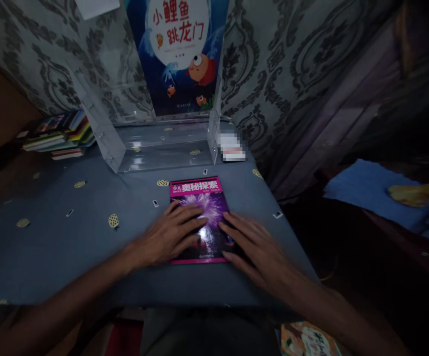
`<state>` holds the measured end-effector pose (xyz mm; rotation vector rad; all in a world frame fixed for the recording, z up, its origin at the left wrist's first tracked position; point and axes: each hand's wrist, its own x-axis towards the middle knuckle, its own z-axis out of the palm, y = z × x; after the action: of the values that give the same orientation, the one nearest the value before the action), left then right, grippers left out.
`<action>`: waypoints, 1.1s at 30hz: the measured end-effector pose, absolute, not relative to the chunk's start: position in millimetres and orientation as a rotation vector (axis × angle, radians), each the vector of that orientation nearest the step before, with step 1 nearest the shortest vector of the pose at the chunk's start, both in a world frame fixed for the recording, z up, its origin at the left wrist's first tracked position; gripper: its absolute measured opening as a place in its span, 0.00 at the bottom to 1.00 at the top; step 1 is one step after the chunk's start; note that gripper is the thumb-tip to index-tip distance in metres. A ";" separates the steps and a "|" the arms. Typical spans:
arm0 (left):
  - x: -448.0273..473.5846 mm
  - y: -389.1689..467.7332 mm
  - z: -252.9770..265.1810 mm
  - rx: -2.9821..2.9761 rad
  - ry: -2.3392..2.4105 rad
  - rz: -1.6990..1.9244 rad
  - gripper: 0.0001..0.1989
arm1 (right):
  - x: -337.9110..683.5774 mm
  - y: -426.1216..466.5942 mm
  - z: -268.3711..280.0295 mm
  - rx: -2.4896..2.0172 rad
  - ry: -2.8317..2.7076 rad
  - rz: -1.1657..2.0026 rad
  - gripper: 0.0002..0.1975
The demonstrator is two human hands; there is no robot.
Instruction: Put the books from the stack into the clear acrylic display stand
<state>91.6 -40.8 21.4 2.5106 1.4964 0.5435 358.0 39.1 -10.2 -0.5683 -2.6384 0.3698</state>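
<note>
A purple book (207, 202) with a pink band across its top lies closed and face up on the blue-grey tablecloth (99, 267). My left hand (171, 232) rests on the left half of its cover, palm down, fingers stretched out toward the middle. Over the book's right edge lies my right hand (257, 247), its fingers extended and the fingertips on the cover. Neither hand has its fingers closed round the book.
Behind the book stands a clear acrylic stand (166, 151), with a blue picture book (184, 69) upright in it. A stack of books (60, 133) is at the back left. A small blurred white item (232, 147) lies right of the stand. Blue cloth (362, 188) lies off to the right.
</note>
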 end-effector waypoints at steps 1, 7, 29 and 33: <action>86.8 -39.1 19.7 2.472 1.578 0.545 0.21 | 353.2 44.0 -9.7 -0.566 -2.661 0.374 0.26; 75.7 -33.6 9.2 2.262 2.068 0.549 0.24 | 318.6 74.2 -4.2 -0.694 -2.751 0.341 0.29; 74.6 -28.0 6.3 1.379 1.595 1.351 0.31 | 283.8 74.8 -15.9 -0.899 -2.606 0.235 0.29; 76.7 -21.4 7.9 0.894 1.410 1.551 0.42 | 283.3 73.4 -18.1 -0.907 -2.591 0.209 0.29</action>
<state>76.7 -21.4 7.9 0.8938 1.4099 1.5514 283.3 73.4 -18.1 -0.9070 -2.5907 0.2094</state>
